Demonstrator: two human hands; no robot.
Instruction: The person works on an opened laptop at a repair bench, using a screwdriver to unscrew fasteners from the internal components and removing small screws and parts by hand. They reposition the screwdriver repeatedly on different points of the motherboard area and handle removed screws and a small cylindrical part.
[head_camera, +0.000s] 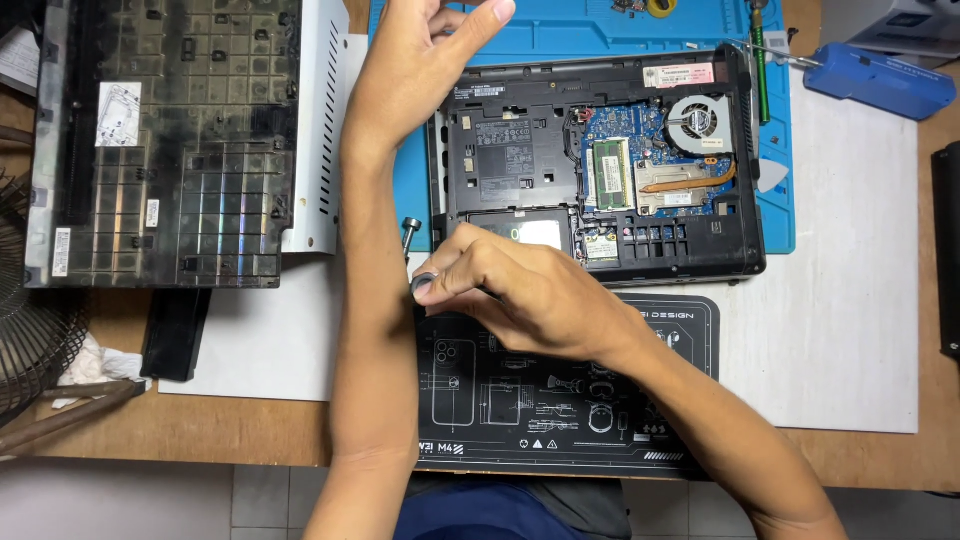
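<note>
Right hand (520, 295) is pinching a small dark screwdriver (424, 285) by its cap end, just in front of the opened laptop (600, 160). Left hand (420, 60) is hovering loosely curled, holding nothing, above the blue mat (560, 35), leaving the board unobstructed.

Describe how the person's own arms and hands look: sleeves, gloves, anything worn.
Both arms are bare from the hands down to the bottom edge of the picture: no sleeves show. The left hand and the right hand wear no gloves. No watch, ring, strap or wristband shows on either wrist or on the fingers in view.
</note>
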